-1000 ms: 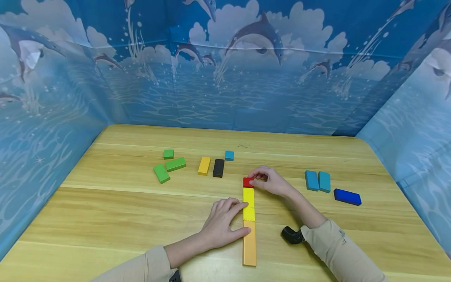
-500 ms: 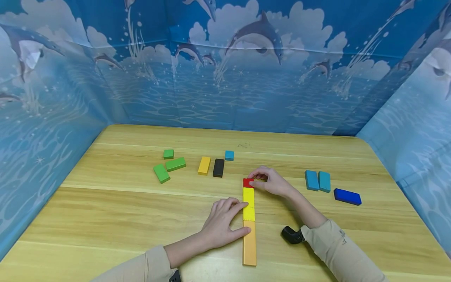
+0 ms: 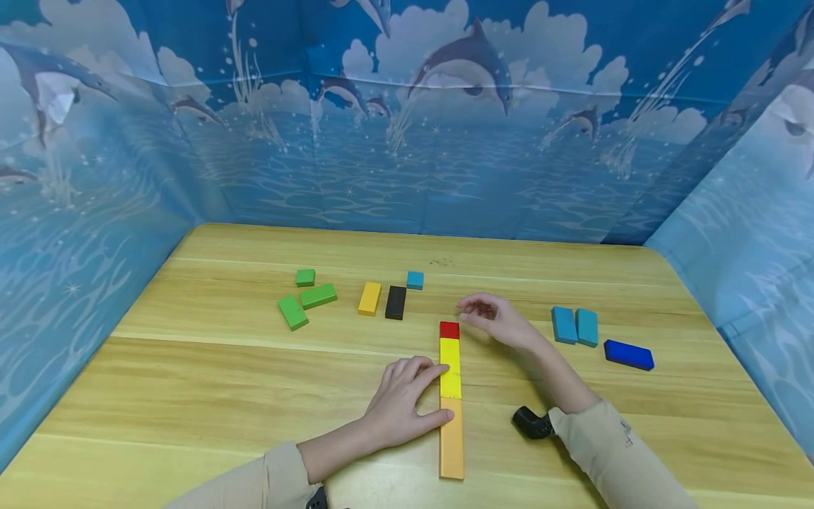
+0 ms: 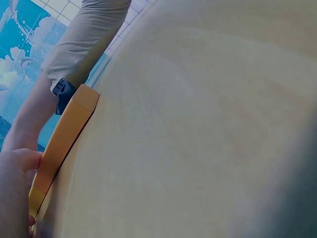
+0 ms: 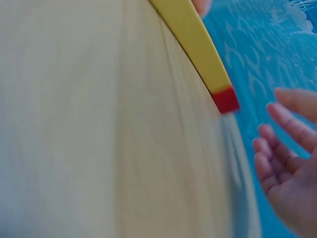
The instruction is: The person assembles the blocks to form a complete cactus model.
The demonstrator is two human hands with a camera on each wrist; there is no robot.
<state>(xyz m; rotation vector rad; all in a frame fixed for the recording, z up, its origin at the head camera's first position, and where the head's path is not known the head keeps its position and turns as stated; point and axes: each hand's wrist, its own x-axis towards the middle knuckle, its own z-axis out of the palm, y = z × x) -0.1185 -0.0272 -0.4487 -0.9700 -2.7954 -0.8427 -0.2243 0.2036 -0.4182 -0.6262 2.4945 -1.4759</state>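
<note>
In the head view a straight row runs away from the near edge: an orange block [image 3: 451,445], a yellow block [image 3: 450,382] and a small red block [image 3: 449,330] at its far end, touching end to end. My left hand [image 3: 403,403] rests from the left, thumb on the orange block and a fingertip on the yellow one. Just right of and beyond the red block, my right hand [image 3: 502,322] holds nothing, its fingers loosely bent. The right wrist view shows a gap between the red block [image 5: 226,100] and the right hand [image 5: 292,153].
Several green blocks [image 3: 319,295] lie at the left back. Near the middle are an amber block [image 3: 369,298], a black block [image 3: 395,302] and a small blue block [image 3: 415,281]. On the right lie two light-blue blocks [image 3: 564,325] and a dark-blue block [image 3: 629,355].
My right hand has let go of the red block and moved slightly away to the right. The red block sits slightly nearer, against the yellow one. My left hand has stayed in place.
</note>
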